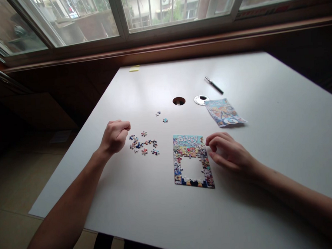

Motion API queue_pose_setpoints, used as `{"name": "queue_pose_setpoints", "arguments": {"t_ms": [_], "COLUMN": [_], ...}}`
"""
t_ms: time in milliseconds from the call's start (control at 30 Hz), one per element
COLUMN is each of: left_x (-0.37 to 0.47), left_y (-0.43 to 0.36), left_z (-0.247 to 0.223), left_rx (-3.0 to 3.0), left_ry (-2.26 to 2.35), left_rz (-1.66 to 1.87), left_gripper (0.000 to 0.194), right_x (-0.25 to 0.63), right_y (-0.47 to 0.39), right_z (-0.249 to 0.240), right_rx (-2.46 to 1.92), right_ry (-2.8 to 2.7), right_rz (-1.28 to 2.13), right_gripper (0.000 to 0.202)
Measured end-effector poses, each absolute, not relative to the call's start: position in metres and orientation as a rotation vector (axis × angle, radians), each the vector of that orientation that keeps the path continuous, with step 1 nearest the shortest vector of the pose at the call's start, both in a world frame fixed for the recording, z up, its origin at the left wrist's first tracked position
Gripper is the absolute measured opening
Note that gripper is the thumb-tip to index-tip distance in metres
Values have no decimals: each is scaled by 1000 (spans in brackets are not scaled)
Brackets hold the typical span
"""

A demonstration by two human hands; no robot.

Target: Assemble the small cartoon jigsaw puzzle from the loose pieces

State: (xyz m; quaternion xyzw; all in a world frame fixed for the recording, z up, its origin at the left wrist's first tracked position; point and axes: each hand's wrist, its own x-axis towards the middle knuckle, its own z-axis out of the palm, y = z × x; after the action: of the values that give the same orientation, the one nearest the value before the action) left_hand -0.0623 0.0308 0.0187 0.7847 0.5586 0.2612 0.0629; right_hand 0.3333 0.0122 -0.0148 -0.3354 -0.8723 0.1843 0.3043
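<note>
One puzzle lies flat on the one white table, a single large gap in its lower middle. Of the two hands, the right hand is at the puzzle's right edge, fingers loosely curled, thumb apart from them; whether it touches the puzzle, I cannot tell. The left hand, well left of the puzzle, is closed in a fist, its contents hidden. Between it and the puzzle sits one cluster of loose pieces, too crowded to count. Two stray pieces lie beyond the puzzle to the left. Beyond the puzzle are one hole, and, farther right, one ring, one leaflet and one pen.
</note>
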Motion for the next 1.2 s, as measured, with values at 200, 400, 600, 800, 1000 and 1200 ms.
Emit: {"name": "queue_pose_setpoints", "arguments": {"t_ms": [200, 400, 600, 800, 1000, 1200], "left_x": [-62, -62, -62, -62, -61, -60], "left_y": [31, 31, 31, 31, 31, 31], "left_z": [19, 18, 17, 18, 18, 17], "left_rx": [2380, 2382, 2373, 2371, 2366, 2386], "left_ry": [1674, 1654, 1644, 1653, 1640, 1642], "left_rz": [772, 740, 722, 727, 723, 696], "left_gripper": [14, 15, 15, 15, 14, 14], "right_x": [332, 331, 330, 331, 331, 331], "right_y": [11, 11, 10, 11, 11, 12], "right_z": [-14, -12, -11, -12, -12, -12], "right_rx": [-888, -900, -911, -893, -897, -904], "right_ry": [-2312, -2318, -2313, -2322, -2322, -2324], "right_rz": [504, 513, 515, 513, 509, 507], "right_gripper": [14, 13, 12, 14, 13, 13]}}
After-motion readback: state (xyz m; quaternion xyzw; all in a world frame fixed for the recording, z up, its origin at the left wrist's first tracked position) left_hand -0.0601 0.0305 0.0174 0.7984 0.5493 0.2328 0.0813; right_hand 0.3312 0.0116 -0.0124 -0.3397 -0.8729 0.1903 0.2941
